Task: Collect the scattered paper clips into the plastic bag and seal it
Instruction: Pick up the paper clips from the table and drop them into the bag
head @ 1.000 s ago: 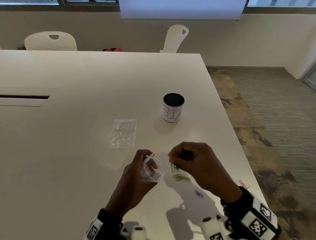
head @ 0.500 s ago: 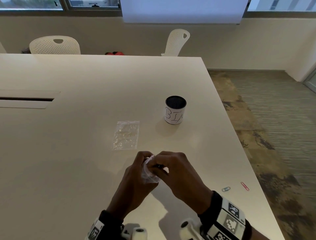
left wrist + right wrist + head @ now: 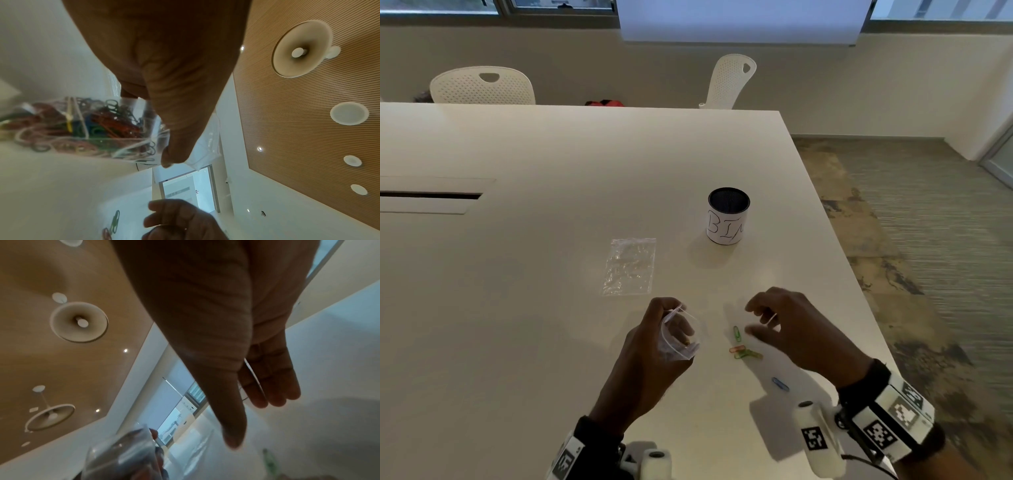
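Left hand (image 3: 650, 346) gripping plastic bag (image 3: 679, 337); right hand (image 3: 796, 330) hovering, released.
Spare bag (image 3: 630, 266), bin cup (image 3: 727, 216) sitting beyond; bagged clips blurring together.

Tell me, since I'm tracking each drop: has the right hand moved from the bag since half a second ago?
Yes. The right hand has pulled away rightward from the plastic bag held by the left hand, toward the table's right edge.

bag (image 3: 127, 129) lower end blurred | right hand (image 3: 796, 329) fingertips motion-blurred | clip count unreadable
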A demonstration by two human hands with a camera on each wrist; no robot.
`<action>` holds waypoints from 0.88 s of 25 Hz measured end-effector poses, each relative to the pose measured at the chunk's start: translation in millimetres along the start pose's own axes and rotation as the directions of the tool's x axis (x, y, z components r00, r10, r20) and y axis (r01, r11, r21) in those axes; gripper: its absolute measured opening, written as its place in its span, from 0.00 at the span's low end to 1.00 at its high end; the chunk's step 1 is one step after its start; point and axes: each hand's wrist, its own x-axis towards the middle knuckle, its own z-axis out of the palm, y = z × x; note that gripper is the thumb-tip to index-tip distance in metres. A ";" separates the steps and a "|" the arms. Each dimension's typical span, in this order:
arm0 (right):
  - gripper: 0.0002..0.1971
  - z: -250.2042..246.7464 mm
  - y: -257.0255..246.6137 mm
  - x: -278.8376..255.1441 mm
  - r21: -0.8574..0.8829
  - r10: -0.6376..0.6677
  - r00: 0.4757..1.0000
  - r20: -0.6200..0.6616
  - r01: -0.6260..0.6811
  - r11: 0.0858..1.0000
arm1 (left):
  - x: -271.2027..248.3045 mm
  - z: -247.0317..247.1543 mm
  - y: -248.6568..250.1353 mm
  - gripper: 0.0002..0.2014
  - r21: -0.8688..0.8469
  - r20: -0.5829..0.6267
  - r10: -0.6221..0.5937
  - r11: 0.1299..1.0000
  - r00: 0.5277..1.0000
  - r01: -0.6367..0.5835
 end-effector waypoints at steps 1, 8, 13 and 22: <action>0.23 3.3 3.3 -2.9 -0.065 0.014 0.996 0.086 -0.009 0.998 | -0.1 0.0 0.5 0.26 0.005 0.003 0.007 1.000 1.000 -0.007; 0.19 33.6 9.0 -2.5 -0.154 -0.158 0.974 0.161 0.183 0.971 | -0.4 0.2 -0.6 0.26 0.023 0.026 0.035 0.999 0.999 -0.036; 0.05 47.3 0.8 -3.3 -0.077 -0.121 0.989 0.083 0.127 0.989 | 0.7 2.0 -2.0 0.26 0.019 0.032 0.040 0.999 0.999 -0.041; 0.06 45.4 -14.4 4.8 -0.258 -0.062 0.992 0.113 0.089 0.962 | 0.4 2.7 -5.2 0.26 0.036 0.034 0.066 0.997 0.997 -0.067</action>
